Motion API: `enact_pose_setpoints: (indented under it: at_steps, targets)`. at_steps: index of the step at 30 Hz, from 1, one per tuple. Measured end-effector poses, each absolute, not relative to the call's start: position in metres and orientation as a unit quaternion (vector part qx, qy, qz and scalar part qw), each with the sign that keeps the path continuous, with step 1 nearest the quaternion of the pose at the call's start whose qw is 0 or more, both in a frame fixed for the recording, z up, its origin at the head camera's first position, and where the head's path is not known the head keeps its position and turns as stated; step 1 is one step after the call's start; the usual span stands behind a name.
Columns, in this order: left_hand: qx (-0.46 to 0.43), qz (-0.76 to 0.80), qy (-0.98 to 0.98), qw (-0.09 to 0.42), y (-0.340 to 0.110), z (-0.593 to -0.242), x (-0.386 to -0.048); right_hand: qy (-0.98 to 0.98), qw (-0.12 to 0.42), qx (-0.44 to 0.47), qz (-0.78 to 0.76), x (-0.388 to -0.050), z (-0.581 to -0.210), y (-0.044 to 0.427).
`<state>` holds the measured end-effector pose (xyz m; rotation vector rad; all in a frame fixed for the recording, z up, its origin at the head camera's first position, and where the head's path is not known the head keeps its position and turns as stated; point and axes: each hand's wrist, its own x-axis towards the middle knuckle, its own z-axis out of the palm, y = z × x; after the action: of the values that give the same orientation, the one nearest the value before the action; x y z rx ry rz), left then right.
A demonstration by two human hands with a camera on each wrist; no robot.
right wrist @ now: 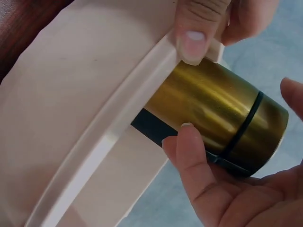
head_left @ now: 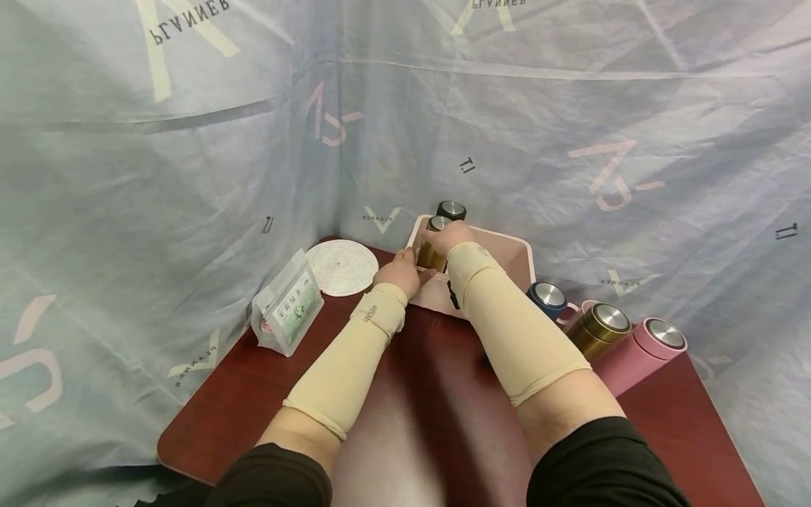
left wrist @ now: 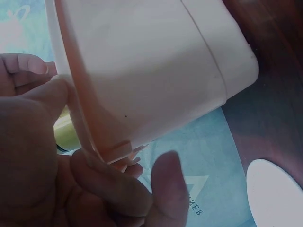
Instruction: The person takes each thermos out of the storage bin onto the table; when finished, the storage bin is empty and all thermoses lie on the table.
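My left hand (head_left: 400, 273) grips the near left corner of a pale pink plastic bin (head_left: 437, 296), its thumb pressed over the rim in the right wrist view. A gold thermos (right wrist: 203, 99) stands inside that corner, its lid end above the rim. My right hand (head_left: 451, 236) curls its fingers round the thermos near the top. Behind the gold one, a black thermos (head_left: 451, 208) shows only its upper end; its base is hidden. In the left wrist view the bin's outer wall (left wrist: 151, 61) fills the middle.
Right of the bin stand a blue mug-like vessel (head_left: 548, 296), another gold thermos (head_left: 598, 331) and a pink thermos (head_left: 643, 355), partly behind my right forearm. On the left are a white round woven mat (head_left: 342, 267) and a standing pouch (head_left: 291, 310). Grey cloth (head_left: 507, 127) hangs behind the table.
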<state>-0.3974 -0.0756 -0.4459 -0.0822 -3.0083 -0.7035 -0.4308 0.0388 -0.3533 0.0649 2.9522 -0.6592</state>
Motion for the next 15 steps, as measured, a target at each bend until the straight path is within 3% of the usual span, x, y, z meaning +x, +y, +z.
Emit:
enact_pose_setpoints:
  at_steps: [15]
  targets:
    - [-0.029, -0.219, -0.975, 0.04, -0.075, -0.447, -0.397, 0.974, 0.003, 0.029, -0.224, -0.447, -0.372, 0.041]
